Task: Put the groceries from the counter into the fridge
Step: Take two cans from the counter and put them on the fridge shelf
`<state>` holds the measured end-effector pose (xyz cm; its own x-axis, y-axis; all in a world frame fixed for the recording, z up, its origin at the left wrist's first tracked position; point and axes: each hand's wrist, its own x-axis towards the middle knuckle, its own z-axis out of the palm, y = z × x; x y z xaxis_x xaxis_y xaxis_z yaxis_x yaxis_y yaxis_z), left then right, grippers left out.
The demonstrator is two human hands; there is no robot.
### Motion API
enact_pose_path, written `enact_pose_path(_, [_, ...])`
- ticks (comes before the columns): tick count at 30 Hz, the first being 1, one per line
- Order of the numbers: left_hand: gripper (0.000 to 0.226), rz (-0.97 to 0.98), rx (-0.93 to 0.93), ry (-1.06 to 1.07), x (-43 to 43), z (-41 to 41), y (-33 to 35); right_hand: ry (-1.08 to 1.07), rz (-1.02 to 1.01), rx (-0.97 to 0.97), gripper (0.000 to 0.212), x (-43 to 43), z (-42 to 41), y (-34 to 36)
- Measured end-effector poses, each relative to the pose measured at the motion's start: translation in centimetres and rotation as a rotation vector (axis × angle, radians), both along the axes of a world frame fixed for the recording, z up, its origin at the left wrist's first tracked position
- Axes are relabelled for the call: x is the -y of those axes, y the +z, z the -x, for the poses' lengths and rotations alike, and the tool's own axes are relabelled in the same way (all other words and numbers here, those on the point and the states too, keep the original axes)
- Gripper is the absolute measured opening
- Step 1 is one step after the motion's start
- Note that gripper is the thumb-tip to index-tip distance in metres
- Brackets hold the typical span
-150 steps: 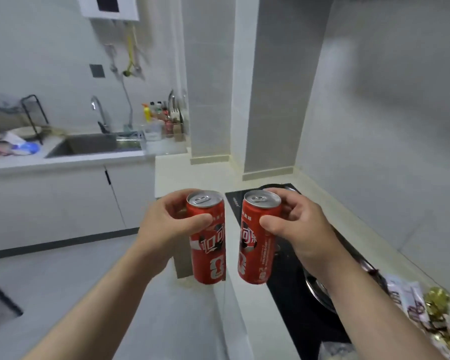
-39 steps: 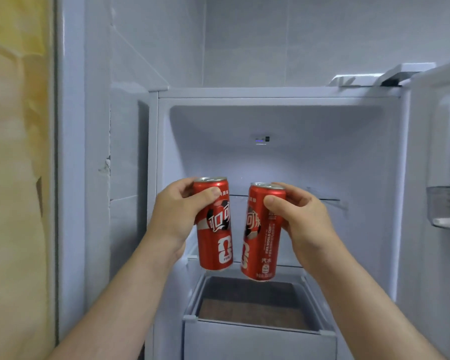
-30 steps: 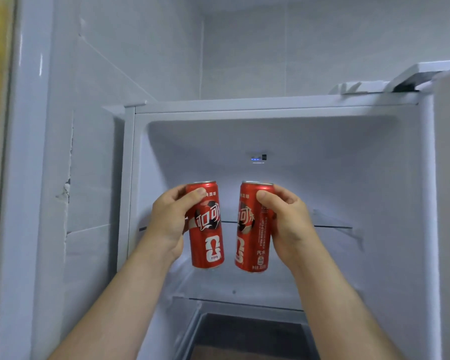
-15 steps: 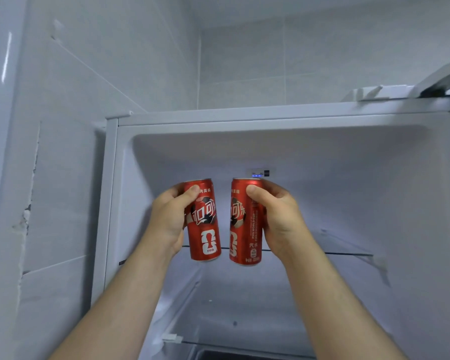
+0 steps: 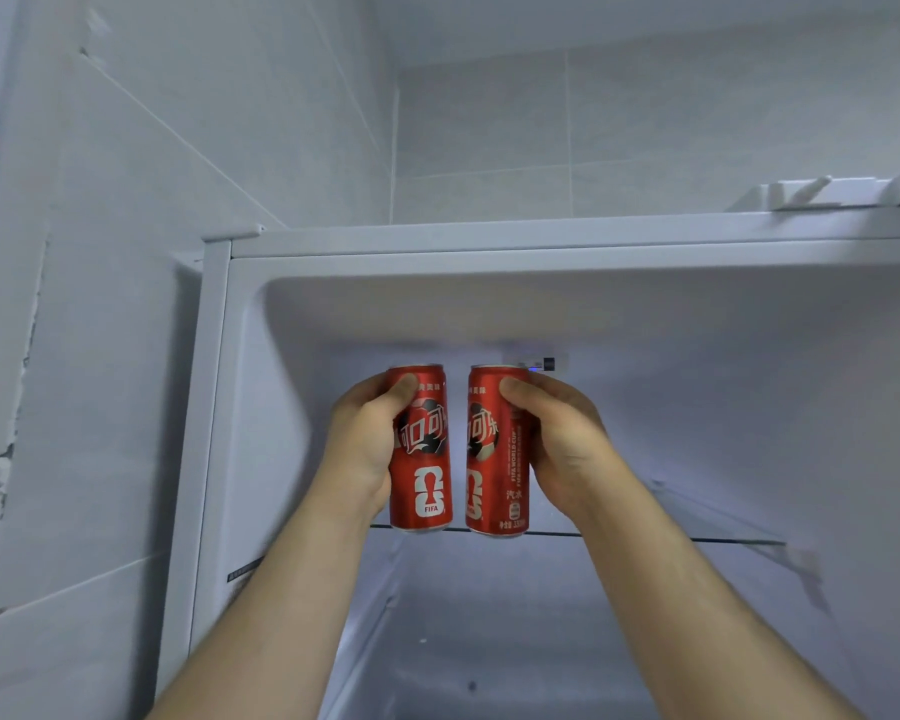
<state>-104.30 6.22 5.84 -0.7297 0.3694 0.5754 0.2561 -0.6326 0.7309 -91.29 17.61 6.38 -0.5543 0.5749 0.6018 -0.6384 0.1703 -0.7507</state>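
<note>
Two tall red soda cans are held upright side by side inside the open white fridge (image 5: 214, 407). My left hand (image 5: 365, 439) grips the left can (image 5: 423, 480) from its left side. My right hand (image 5: 557, 439) grips the right can (image 5: 494, 475) from its right side. Both can bottoms hang level with the front edge of the glass top shelf (image 5: 671, 537); I cannot tell whether they touch it. The fingers behind the cans are hidden.
The fridge's upper compartment holds nothing else in view. A small control light (image 5: 541, 364) sits on the back wall. A grey tiled wall (image 5: 100, 304) stands close on the left. The door hinge (image 5: 801, 192) shows at top right.
I went from the kitchen counter to the open fridge with both cans. Over the last second both cans rose from the drawer level up to the top shelf, and the view tilted up.
</note>
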Motion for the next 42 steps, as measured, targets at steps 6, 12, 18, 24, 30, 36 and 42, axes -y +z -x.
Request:
enact_pose_path(6, [0.016, 0.012, 0.007, -0.083, -0.5, 0.1, 0.1, 0.006, -0.012, 0.054, 0.025, -1.0, 0.6, 0.1])
enact_pose_path(12, [0.017, 0.031, 0.026, -0.105, -0.6, 0.3, 0.1, 0.028, -0.071, 0.134, 0.032, -1.6, 1.0, 0.3])
enact_pose_path(18, [0.017, 0.061, 0.005, -0.105, -0.6, 0.2, -0.1, -0.060, -0.186, 0.225, 0.030, -1.8, 0.4, 0.2])
enact_pose_path(24, [0.041, 0.165, -0.119, 0.132, -0.4, 0.1, -1.0, -0.186, -0.333, 0.326, 0.035, -0.7, -0.4, -0.9])
enact_pose_path(30, [0.066, 0.391, -0.217, 0.379, 0.4, -0.2, -3.2, -0.332, -0.368, 0.409, 0.052, -0.2, 0.2, -1.5])
enact_pose_path(36, [0.043, 0.461, -0.287, 0.374, 0.6, 0.2, -2.9, -0.354, -0.349, 0.480, 0.051, -0.5, 0.3, -1.0])
enact_pose_path(42, [0.041, 0.450, -0.278, 0.291, 0.5, 0.4, -3.2, -0.243, -0.279, 0.512, 0.049, -1.0, 0.4, -1.0])
